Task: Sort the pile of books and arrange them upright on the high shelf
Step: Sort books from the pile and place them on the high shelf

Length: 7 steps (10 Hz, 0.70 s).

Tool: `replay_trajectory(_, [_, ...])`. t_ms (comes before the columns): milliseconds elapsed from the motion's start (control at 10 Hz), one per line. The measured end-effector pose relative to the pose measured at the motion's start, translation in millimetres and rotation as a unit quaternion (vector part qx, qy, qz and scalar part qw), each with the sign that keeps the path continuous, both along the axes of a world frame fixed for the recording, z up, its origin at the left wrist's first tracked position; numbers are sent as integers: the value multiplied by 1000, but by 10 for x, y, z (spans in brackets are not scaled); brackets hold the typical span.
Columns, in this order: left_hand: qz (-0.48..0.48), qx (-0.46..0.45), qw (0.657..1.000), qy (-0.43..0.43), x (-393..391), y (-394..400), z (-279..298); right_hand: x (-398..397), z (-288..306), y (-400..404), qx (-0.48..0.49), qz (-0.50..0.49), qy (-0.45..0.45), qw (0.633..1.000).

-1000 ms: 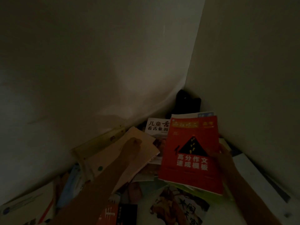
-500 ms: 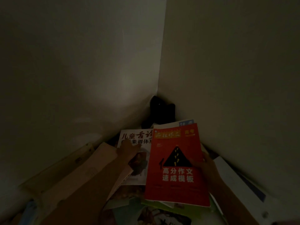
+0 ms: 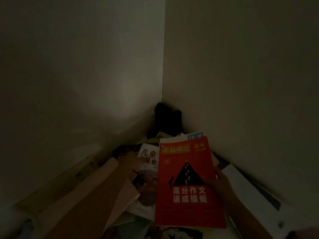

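Many books (image 3: 146, 192) around red book (image 3: 188, 183)

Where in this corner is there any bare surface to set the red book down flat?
Hardly any. Books cover the surface from the left wall to the right wall: the tan book, the white book that the left hand reaches, the red book in the right hand. A dark object fills the corner itself.

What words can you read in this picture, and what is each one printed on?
"高分作文 速成模板": white, on the red book held by the right hand.
"高考": top right of its cover.
Yellow banner title on it: too blurred.
"儿童": white book in the pile, which the left hand reaches; the rest is hidden.
Blue-cornered book behind: unreadable.
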<state>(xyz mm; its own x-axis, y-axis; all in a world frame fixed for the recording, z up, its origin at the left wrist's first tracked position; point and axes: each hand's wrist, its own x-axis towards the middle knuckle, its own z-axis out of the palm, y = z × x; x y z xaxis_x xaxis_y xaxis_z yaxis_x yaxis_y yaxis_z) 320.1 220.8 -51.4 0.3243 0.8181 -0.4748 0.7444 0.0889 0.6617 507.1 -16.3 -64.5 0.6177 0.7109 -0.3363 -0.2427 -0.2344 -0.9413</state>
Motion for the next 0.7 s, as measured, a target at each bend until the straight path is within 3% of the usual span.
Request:
replay_trajectory(200, [-52,-33,998,-17,7,-169,56,-77,-87,17,0,9,3,1000])
replay_trajectory(300, [-38,-64,993,-93,-45,-7,-290,-94,-150,-9,2,-3,17,1000])
replay_trajectory(700, [63,-44,946,-316,37,-326,699,-336,345,258,144,4,75,987])
